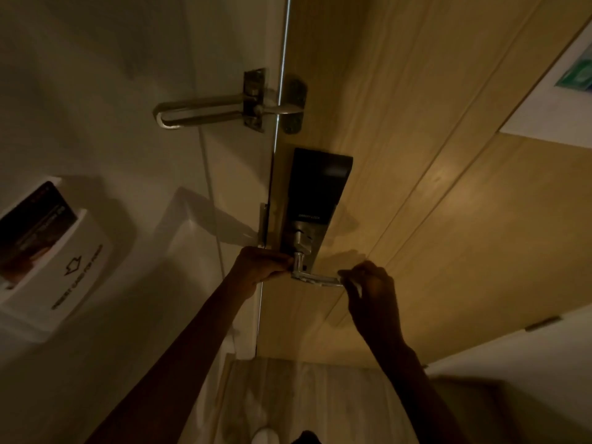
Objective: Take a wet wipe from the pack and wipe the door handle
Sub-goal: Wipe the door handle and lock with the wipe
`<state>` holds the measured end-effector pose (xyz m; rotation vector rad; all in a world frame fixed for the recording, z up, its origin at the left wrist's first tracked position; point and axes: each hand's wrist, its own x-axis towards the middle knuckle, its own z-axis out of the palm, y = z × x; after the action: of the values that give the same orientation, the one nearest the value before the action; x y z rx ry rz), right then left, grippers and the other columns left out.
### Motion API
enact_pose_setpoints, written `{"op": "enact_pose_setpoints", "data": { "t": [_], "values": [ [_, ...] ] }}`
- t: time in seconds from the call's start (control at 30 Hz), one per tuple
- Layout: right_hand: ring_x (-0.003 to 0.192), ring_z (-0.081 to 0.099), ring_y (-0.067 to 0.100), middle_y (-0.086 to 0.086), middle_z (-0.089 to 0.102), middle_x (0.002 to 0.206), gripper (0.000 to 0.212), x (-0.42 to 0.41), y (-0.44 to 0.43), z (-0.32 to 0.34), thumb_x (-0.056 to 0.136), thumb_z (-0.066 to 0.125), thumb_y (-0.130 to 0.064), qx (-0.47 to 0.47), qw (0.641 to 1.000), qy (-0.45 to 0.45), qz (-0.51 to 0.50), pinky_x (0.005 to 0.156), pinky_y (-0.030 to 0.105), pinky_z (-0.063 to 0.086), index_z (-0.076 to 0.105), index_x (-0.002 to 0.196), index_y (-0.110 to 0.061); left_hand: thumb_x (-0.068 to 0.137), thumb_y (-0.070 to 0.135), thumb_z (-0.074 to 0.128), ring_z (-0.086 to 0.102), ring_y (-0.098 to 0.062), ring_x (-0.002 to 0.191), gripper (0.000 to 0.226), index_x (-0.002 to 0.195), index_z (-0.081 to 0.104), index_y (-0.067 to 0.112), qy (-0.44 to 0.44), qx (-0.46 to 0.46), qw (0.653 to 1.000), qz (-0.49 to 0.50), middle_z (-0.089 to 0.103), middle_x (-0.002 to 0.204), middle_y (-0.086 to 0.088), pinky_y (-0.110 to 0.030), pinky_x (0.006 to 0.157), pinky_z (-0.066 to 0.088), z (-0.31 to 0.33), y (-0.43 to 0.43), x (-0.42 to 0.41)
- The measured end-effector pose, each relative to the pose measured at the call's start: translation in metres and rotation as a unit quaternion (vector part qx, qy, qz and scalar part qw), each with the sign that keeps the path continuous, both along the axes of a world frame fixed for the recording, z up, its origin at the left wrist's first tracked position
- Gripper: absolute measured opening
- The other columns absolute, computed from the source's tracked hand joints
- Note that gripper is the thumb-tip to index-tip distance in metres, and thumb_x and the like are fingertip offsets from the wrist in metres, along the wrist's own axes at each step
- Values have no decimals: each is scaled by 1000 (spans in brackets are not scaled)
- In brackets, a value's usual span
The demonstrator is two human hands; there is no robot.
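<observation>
Filling the right half of the view, the wooden door (432,187) stands against a pale wall (96,91), with a thin bright line of light running down the gap along the door's left edge. On the wall at the left hangs a white key-card holder (64,270) with a dark card (35,225) standing in its slot. A black electronic lock plate (315,190) is fixed upright on the door near that left edge, and above it a metal swing-bar guard (205,112) reaches from the door across onto the wall. At the foot of the lock plate the silver door handle (315,278) juts out level, pointing right.

The left hand (261,264) is closed around the handle's pivot end, just beside the door's edge; its grip is tight, but whether it holds a wipe I cannot tell in this dim light. The right hand (371,283) is at the handle's free tip, fingers (347,274) pinched narrowly there; something pale may sit between them, though that is too dark to confirm. Both forearms rise from the bottom of the view. Below them lies a strip of light wooden floor (304,395).
</observation>
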<state>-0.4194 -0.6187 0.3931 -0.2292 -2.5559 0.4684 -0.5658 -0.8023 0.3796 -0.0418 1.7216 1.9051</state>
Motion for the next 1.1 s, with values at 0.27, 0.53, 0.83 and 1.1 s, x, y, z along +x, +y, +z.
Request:
{"op": "enact_pose_setpoints", "data": {
  "t": [0.27,0.53,0.83,1.1],
  "values": [
    [76,59,17,1,64,88,19,7,-25,-12,83,74,-9,-7,999,-36,37,65,39,51,73,100,-16,69,-3,78,73,-14,65,29,96,69,-9,3,-12,1000,-19,75,70,-5,-20,58,58,2,-2,-2],
    [82,60,20,2,65,96,27,3,-20,-12,82,74,-4,-1,1000,15,13,69,38,49,73,106,-18,69,-4,77,72,-14,64,20,88,72,-3,-2,-27,999,-26,74,68,-5,-18,57,55,10,4,-5],
    [86,62,3,-4,67,98,21,33,-9,-17,86,71,-9,-132,988,69,-41,78,14,49,73,105,-18,73,-4,74,73,-14,68,23,96,69,-6,5,-6,1000,-24,75,73,-4,-18,58,56,3,-2,-1],
    [89,66,6,-3,70,101,18,26,-42,-30,86,71,-8,-157,981,101,-59,77,20,54,73,103,-14,74,-4,73,74,-15,70,32,105,67,-10,14,-19,999,-37,71,96,-21,-18,60,57,11,-3,1]
  ]
}}
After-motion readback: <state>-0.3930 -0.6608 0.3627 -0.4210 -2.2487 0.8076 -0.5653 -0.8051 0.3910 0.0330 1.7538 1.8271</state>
